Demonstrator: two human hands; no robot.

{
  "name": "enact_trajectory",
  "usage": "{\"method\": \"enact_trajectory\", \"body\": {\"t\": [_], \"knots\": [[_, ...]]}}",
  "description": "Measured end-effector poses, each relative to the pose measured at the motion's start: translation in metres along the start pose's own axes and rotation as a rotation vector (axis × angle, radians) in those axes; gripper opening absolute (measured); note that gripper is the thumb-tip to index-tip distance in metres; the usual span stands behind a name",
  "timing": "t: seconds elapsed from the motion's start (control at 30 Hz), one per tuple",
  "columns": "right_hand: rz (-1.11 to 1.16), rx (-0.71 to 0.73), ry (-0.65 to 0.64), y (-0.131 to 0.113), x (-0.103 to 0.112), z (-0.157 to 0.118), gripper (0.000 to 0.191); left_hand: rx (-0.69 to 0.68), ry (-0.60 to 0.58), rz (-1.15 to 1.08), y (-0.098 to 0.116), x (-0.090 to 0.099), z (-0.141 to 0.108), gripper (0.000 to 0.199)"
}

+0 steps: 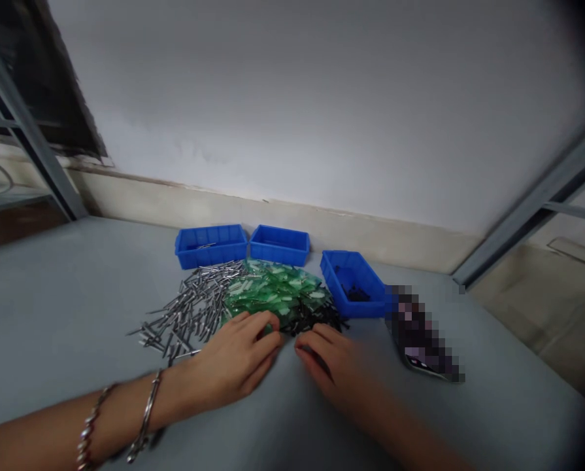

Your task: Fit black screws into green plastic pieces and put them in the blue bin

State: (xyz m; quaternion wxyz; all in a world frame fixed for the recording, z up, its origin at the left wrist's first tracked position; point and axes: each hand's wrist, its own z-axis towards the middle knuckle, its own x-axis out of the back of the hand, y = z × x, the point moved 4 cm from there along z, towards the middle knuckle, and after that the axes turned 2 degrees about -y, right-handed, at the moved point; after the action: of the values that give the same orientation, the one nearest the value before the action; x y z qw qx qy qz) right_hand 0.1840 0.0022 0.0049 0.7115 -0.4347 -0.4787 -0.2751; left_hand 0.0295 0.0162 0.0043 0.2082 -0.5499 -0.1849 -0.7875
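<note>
Nearest you, metal bangles circle your left wrist. Your left hand rests at the near edge of the heap of green plastic packets, its fingers curled close together; whether they pinch anything is hidden. Your right hand lies at that heap's near right edge, its fingers curled over a dark sliver too blurred to name, just below black small parts. Left of the heap, steel pins spread over the table. Beyond the heap sit a blue bin and a second blue bin. To its right, a third blue bin holds dark pieces, beside a pixelated object you cannot make out.
</note>
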Motion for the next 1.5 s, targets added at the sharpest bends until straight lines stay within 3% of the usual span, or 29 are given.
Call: {"method": "enact_trajectory", "body": {"t": [0.6, 0.97, 1.2, 1.5], "knots": [[-0.013, -0.031, 0.112, 0.004, 0.006, 0.001, 0.015, -0.006, -0.029, -0.006, 0.001, 0.001, 0.001, 0.016], [-0.170, -0.142, 0.095, 0.018, -0.005, 0.003, 0.038, -0.011, -0.027, -0.001, 0.001, 0.000, 0.000, 0.017], [-0.166, -0.211, 0.145, 0.015, 0.007, 0.003, 0.025, -0.003, -0.024, 0.007, 0.002, 0.001, 0.001, 0.016], [-0.156, -0.207, 0.145, 0.024, -0.005, 0.005, 0.028, -0.018, 0.004, 0.003, 0.003, 0.001, 0.000, 0.017]]}}
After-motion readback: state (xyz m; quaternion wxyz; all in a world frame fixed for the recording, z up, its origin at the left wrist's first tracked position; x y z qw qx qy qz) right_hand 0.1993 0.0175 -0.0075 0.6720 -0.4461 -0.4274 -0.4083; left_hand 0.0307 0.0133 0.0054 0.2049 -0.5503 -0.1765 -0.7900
